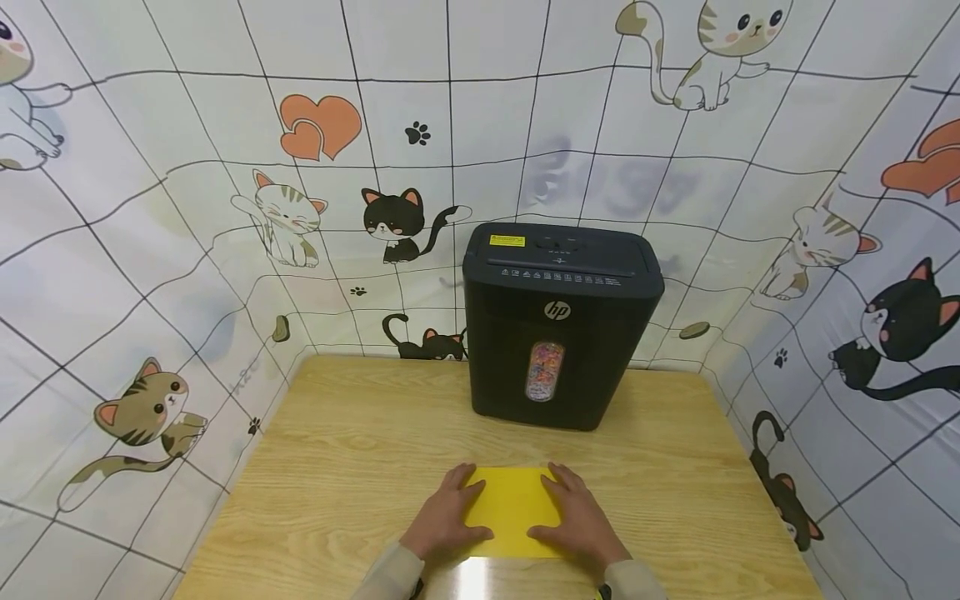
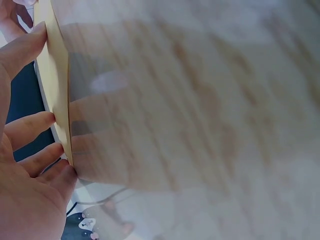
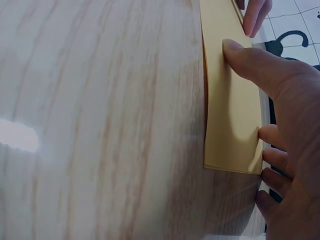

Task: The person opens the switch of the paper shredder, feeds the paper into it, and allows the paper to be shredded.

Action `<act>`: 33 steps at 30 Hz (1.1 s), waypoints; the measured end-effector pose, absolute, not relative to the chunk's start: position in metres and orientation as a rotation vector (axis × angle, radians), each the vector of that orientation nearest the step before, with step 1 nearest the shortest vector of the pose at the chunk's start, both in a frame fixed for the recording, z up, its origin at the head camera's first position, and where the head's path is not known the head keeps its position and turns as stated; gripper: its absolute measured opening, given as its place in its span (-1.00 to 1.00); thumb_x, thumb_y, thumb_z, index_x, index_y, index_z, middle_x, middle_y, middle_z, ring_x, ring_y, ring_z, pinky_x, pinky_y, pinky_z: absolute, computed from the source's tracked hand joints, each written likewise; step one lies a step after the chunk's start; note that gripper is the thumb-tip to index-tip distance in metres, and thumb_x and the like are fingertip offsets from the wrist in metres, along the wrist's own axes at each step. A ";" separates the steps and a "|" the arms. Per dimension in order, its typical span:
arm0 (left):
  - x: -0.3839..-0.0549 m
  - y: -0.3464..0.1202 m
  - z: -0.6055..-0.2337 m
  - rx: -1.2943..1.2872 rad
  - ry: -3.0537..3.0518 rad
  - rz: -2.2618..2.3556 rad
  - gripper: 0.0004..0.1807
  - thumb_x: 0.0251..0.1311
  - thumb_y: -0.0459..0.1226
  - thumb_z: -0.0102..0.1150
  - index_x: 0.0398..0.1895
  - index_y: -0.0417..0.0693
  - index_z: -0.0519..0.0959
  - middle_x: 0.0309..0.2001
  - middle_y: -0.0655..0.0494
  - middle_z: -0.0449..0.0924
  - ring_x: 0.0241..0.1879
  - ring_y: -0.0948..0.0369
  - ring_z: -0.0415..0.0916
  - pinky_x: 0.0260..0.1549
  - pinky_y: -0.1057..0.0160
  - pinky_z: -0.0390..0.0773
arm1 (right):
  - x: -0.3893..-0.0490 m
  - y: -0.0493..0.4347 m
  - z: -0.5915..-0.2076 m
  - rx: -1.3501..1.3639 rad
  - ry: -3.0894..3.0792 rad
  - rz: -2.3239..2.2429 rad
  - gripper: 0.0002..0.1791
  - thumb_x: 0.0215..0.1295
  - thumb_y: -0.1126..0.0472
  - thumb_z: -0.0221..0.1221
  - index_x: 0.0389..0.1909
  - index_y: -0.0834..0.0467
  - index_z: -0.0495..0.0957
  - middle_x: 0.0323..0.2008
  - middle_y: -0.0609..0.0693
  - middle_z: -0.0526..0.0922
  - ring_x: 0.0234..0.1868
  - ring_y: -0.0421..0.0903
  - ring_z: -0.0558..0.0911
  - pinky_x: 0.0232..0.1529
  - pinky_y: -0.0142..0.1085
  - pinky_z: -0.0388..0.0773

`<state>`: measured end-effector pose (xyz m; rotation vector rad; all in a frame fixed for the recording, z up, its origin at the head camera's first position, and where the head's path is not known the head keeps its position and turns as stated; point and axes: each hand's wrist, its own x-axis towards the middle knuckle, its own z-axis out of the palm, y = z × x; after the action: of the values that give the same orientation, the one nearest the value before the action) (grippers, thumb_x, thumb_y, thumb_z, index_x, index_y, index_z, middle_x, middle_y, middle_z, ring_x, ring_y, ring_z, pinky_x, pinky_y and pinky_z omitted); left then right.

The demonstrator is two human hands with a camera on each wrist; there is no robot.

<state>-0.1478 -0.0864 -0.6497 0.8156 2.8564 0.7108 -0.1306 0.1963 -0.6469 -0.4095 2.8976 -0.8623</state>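
A yellow rectangle of paper (image 1: 513, 510) lies on the table near its front edge; whether it is one folded sheet or several layers I cannot tell. My left hand (image 1: 448, 515) rests at its left side, thumb on top and spread fingers along the edge. Mirroring it on the right side is my right hand (image 1: 579, 521), its thumb laid on the paper too. Up close in the right wrist view, the near edge of the paper (image 3: 231, 110) rises slightly off the table, and the fingertips touch its side. In the left wrist view the left fingers (image 2: 35, 127) touch the paper's side.
Behind the paper stands a black HP shredder (image 1: 558, 333) with a small window showing colourful shreds. The wooden table (image 1: 360, 475) is enclosed by a white cloth (image 1: 225, 125) printed with cats and grid lines, at the back and both sides.
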 end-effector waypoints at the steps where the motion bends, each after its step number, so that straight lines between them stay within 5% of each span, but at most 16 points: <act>1: -0.148 -0.086 -0.650 0.815 2.856 0.710 -0.09 0.07 0.23 0.44 0.37 -0.17 0.51 0.53 -0.17 0.23 0.52 -0.12 0.17 0.23 -0.04 0.60 | -0.130 0.196 -0.647 -0.406 2.899 -0.854 0.02 0.01 -0.30 0.47 0.39 0.24 0.47 0.55 0.19 0.26 0.55 0.28 0.23 0.43 0.28 0.31; 33: -0.147 -0.086 -0.655 0.821 2.869 0.697 -0.09 0.08 0.23 0.42 0.38 -0.14 0.51 0.53 -0.16 0.21 0.50 -0.11 0.20 0.19 0.01 0.63 | -0.125 0.196 -0.649 -0.432 2.945 -0.780 -0.02 0.10 -0.31 0.42 0.41 0.22 0.45 0.55 0.21 0.25 0.54 0.26 0.25 0.47 0.24 0.26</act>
<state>-0.1466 -0.0859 -0.6547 0.8211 2.8688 0.6972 -0.1253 0.1959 -0.6487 -0.4315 2.9445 -0.7798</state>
